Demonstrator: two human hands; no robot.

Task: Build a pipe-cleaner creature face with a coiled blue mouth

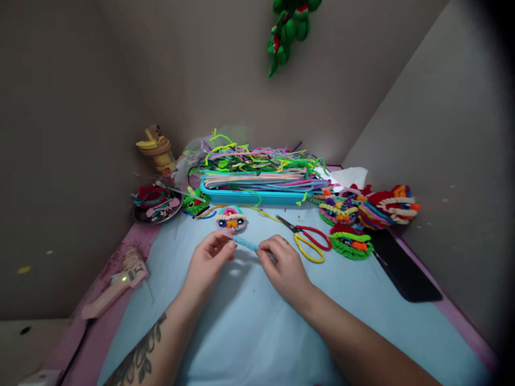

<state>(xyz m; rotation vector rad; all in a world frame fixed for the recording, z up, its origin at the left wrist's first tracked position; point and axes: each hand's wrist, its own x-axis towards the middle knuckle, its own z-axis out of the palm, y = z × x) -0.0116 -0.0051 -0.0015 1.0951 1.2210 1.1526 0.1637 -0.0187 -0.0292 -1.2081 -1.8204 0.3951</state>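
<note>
Both of my hands meet over the light blue table mat (pixel 249 327). My left hand (pixel 209 260) pinches one end of a short light blue pipe cleaner (pixel 246 244), and my right hand (pixel 281 262) pinches its other end. The fuzzy stem spans the small gap between my fingertips, just above the mat. Right behind it lies a small round pipe-cleaner face (pixel 230 220) in pink, with dark eyes and an orange beak.
Red-and-yellow scissors (pixel 308 241) lie to the right of my hands. A turquoise tray (pixel 257 195) heaped with coloured pipe cleaners stands at the back. Finished pipe-cleaner figures (pixel 362 217) sit right, a black phone (pixel 404 268) beside them. A pink glue gun (pixel 116 284) lies left, beside a metal dish (pixel 156 206).
</note>
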